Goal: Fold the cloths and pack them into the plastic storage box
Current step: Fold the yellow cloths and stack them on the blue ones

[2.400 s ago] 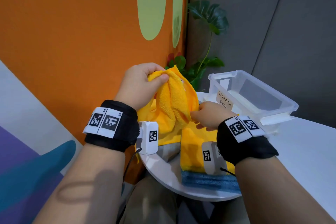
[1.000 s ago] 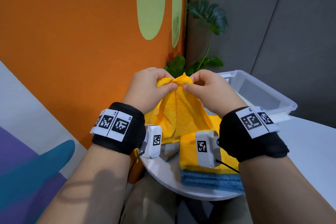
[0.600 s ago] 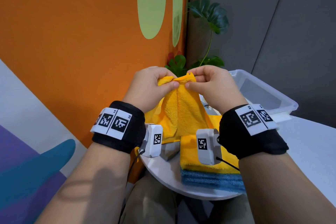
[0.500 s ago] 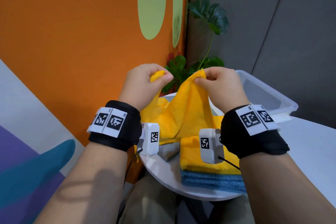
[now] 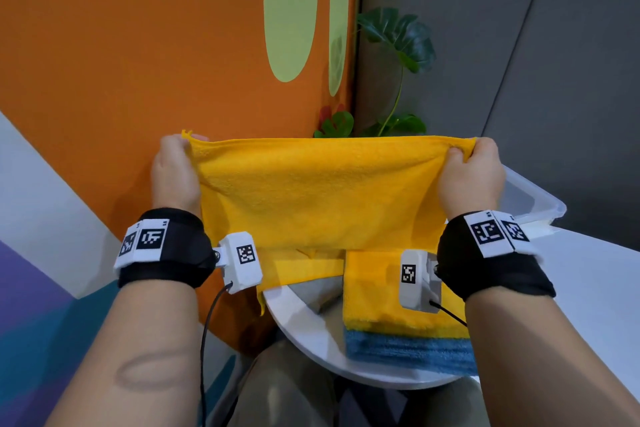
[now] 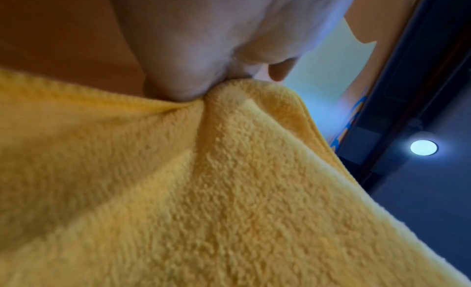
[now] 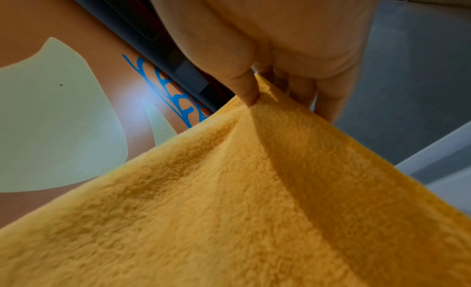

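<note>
The left hand (image 5: 175, 172) and the right hand (image 5: 471, 177) each pinch one top corner of one yellow cloth (image 5: 322, 191), stretched flat between them above the round white table (image 5: 311, 333). Two folded cloths lie stacked there (yellow folded cloth (image 5: 377, 291) over blue folded cloth (image 5: 408, 350)). One plastic storage box (image 5: 533, 198) stands behind the right hand.

White table (image 5: 304, 333) — folded cloths (image 5: 398, 329), box (image 5: 533, 198)

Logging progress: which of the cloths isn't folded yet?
The yellow cloth stretched open between left hand and right hand; the folded yellow and blue ones lie stacked.
</note>
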Demonstrator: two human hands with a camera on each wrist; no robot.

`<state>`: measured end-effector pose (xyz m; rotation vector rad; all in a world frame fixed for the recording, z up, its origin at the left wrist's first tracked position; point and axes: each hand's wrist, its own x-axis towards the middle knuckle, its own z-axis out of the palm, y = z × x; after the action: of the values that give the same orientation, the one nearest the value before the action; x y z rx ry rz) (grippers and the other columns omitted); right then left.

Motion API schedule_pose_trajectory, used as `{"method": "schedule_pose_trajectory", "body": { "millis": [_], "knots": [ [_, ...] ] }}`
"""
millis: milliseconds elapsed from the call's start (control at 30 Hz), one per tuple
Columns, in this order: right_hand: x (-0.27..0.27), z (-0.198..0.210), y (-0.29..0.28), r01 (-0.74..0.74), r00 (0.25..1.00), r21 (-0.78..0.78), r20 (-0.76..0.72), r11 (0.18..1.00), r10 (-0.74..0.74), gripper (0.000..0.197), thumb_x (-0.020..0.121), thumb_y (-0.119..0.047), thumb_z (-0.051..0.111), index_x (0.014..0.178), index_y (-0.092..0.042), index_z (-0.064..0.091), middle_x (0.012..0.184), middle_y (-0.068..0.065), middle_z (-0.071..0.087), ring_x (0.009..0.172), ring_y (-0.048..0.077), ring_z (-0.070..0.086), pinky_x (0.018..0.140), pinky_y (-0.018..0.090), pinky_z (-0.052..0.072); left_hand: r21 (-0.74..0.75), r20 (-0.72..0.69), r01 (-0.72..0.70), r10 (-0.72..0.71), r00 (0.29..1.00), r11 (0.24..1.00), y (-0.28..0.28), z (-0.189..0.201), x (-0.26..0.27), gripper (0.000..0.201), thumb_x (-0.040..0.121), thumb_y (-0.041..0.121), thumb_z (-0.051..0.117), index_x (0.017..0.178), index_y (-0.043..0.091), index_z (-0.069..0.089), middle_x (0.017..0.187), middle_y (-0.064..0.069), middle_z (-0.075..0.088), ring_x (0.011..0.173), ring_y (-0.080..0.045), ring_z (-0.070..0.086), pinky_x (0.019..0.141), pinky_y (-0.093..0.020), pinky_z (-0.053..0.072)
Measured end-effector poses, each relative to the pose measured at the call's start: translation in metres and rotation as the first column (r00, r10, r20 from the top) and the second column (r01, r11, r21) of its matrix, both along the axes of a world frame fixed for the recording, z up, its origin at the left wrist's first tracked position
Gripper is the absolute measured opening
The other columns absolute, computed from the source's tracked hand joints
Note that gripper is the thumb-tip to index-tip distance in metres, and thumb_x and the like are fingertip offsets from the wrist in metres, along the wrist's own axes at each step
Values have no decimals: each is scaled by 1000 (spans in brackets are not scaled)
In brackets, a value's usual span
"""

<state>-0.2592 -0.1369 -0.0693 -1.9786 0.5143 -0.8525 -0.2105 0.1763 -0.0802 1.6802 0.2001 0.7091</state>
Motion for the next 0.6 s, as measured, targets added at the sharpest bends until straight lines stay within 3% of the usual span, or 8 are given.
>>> {"method": "schedule_pose_trajectory", "body": {
  "millis": [67,133,200,267,367,500,600],
  "knots": [
    [0,0,-1,26,999,-5,24,1000,-26,17,99,-17,38,107,-6,50,90,6,48,85,21,45,73,32,36,22,34,21,-22,999,1000,1,-2,0,36,89,5,32,77,25,60,83,4,55,81,-13,51,80,-25,41],
    [-1,0,-4,53,998,-10,35,999,-52,14,99,-18,40,100,-9,51,81,2,47,82,19,44,71,28,31,-13,52,50,-49,997,999,-1,-2,-1,26,89,1,34,76,7,55,75,0,47,63,-3,40,66,-13,35],
    [-1,0,-7,78,997,-23,22,997,-77,13,98,-19,41,90,-11,49,68,-4,40,78,19,43,68,27,29,19,79,65,-66,995,998,-3,1,-4,21,90,-1,34,79,-1,52,76,-9,39,53,-1,35,55,-11,31],
    [-1,-1,-10,89,996,-39,18,995,-89,19,97,-19,43,82,-10,49,64,-5,38,71,20,41,63,26,27,6,75,83,-83,994,997,-5,5,-6,22,91,1,37,73,8,48,71,-3,37,48,1,35,49,-14,30],
    [-3,-2,-11,103,994,-36,29,994,-102,23,97,-19,44,75,-13,48,63,-3,40,59,15,37,54,27,24,-22,52,116,-115,992,993,-1,3,-3,21,91,12,45,75,25,53,74,-4,46,64,-14,42,60,-28,34],
    [-5,-3,-9,109,992,16,62,994,-109,7,96,-23,49,94,-18,53,85,-2,51,77,14,45,69,24,31,57,-7,83,-82,997,995,7,-2,1,12,93,21,52,89,22,64,75,2,56,67,-18,47,63,-33,41],
    [-3,-7,-10,113,992,20,51,993,-114,10,93,-23,54,96,-14,58,87,-1,54,80,14,48,71,25,34,155,-51,13,-5,999,988,8,-7,3,12,91,26,58,97,20,67,88,-3,64,77,-22,57,74,-39,50]
  ]
}}
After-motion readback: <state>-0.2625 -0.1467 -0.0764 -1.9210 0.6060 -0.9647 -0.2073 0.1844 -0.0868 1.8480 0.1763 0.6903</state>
